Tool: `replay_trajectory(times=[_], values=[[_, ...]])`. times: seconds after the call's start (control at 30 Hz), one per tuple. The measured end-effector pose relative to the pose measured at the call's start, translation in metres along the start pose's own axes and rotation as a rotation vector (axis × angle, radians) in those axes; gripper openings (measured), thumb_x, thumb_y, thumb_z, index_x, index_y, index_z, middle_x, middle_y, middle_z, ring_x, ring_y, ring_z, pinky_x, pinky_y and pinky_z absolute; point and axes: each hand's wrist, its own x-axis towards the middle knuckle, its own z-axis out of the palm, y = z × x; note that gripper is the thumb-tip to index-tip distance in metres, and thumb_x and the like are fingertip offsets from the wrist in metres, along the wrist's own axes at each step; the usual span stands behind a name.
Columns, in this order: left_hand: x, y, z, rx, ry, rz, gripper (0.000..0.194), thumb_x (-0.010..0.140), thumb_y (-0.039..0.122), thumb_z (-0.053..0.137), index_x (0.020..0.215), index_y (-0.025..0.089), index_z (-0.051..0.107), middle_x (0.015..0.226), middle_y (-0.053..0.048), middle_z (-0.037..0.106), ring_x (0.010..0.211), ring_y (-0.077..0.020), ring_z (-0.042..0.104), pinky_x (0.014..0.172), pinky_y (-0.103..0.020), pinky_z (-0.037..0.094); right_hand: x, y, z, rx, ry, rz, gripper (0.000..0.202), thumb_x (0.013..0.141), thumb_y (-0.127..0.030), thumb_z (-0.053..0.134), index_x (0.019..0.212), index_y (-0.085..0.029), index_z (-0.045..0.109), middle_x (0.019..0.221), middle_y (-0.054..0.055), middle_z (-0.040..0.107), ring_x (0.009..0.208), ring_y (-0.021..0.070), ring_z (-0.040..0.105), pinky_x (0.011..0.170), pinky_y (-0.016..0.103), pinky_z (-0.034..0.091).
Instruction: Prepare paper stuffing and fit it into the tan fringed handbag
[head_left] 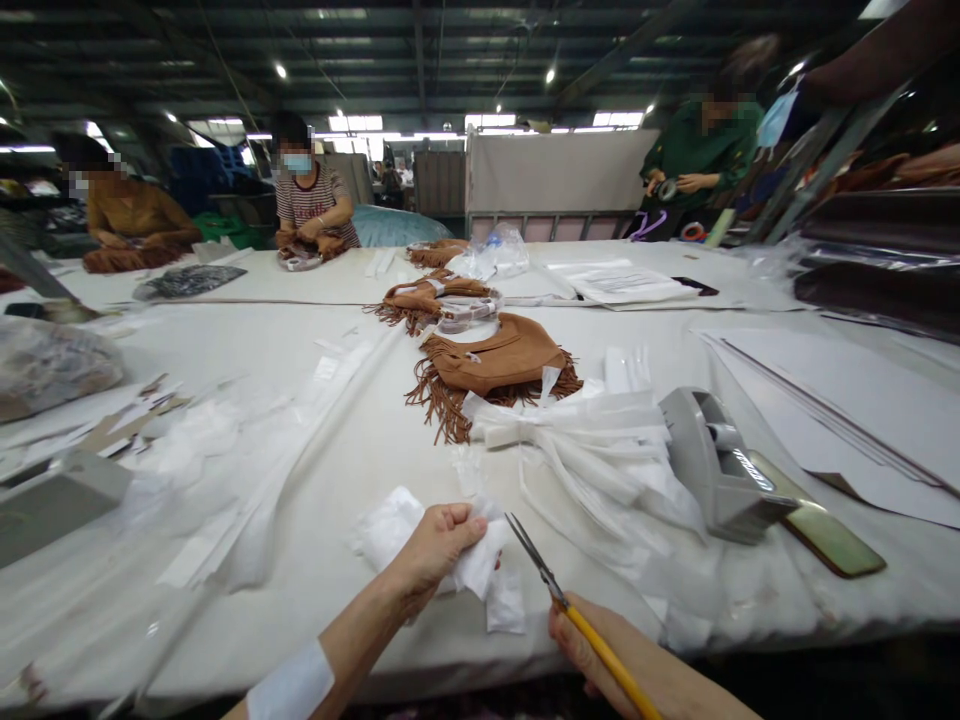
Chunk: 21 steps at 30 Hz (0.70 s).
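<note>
My left hand [439, 545] pinches a bunched, thin white sheet [484, 560], tissue paper or soft plastic, just above the table near its front edge. More crumpled white sheet [390, 525] lies behind that hand. In my right hand [630, 655] is a pair of scissors [536, 555] with yellow handles, blades nearly together and pointing up and left toward the sheet without touching it. Some of the right fingers are hidden under the hand. Beyond my hands lies a brown fringed bag [499, 355], with a heap of white strips [577, 430] against its front.
A grey tape dispenser [709, 465] and a green-backed phone [832, 535] sit at right. More brown fringed bags [435, 295] lie farther back. White sheets [225, 460] spread at left near another grey dispenser [60, 500]. Several people work across the white table [337, 560].
</note>
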Motion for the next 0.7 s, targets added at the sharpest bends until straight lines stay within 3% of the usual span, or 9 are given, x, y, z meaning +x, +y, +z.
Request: replay_trajectory(times=[0.2,0.4,0.53,0.7], values=[[0.000,0.007,-0.006,0.127,-0.095,-0.041,0.039,0.062,0.048,0.079,0.071,0.012,0.068,0.062,-0.008,0.068,0.050,-0.0134,0.058,0.047,-0.020,0.039,-0.001,0.002,-0.009,-0.092,0.003,-0.004,0.031,0.089,-0.043,0.049,0.076,-0.021,0.068,0.065,0.001,0.062,0.053,0.0137,0.051,0.046,0.021,0.043],[-0.001,0.009,0.004,0.209,-0.192,-0.116,0.036,0.062,0.048,0.076,0.068,0.013,0.069,0.062,-0.007,0.068,0.050,-0.0140,0.058,0.047,-0.021,0.040,0.002,-0.008,-0.010,-0.114,-0.030,0.073,0.035,0.086,-0.047,0.050,0.067,-0.020,0.062,0.060,0.001,0.059,0.048,0.0129,0.046,0.044,0.022,0.039],[0.000,0.012,0.009,0.237,-0.214,-0.123,0.032,0.064,0.045,0.074,0.066,0.014,0.069,0.061,-0.006,0.068,0.047,-0.0121,0.055,0.045,-0.020,0.037,0.004,-0.009,-0.009,-0.083,0.034,0.084,0.035,0.082,-0.049,0.055,0.065,-0.020,0.064,0.059,0.001,0.060,0.049,0.0131,0.046,0.046,0.023,0.039],[0.004,0.012,0.009,0.245,-0.227,-0.153,0.030,0.062,0.044,0.074,0.063,0.015,0.067,0.061,-0.006,0.068,0.048,-0.0138,0.057,0.045,-0.021,0.037,0.000,-0.009,-0.005,-0.002,0.021,0.151,0.049,0.080,-0.063,0.050,0.065,-0.018,0.063,0.056,0.000,0.055,0.040,0.0101,0.040,0.035,0.022,0.032]])
